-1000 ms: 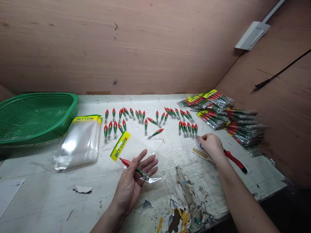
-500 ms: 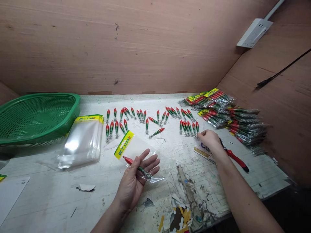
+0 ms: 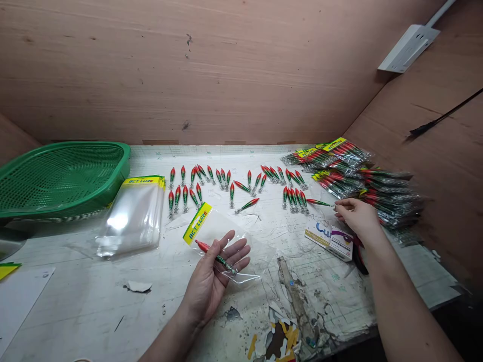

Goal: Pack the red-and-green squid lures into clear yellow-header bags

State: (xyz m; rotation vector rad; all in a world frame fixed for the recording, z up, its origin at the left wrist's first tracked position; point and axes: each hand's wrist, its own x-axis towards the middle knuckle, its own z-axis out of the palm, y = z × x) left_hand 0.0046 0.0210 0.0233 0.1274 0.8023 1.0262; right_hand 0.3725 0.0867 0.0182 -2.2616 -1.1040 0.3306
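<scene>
"BCT LURE" read on the yellow-and-green header of a clear plastic bag in the left hand, and again on a stack of flat clear plastic bags towards the back left corner of the white, worn table. A white, gold and purple cardboard box towards the right edge showed "Cu"; the rest was hard to read. The left grip pinned a slim red-and-green lure under the thumb, other fingers fanned; whether it lay inside the bag could not be told. The right hand had its grip narrowed to a fingertip pinch on the hooked end of a second red-and-green lure. Half a second earlier that lure had stood in the front row of lures; now it lay crosswise beside it, the hand nearer the right edge and more of the box uncovered
</scene>
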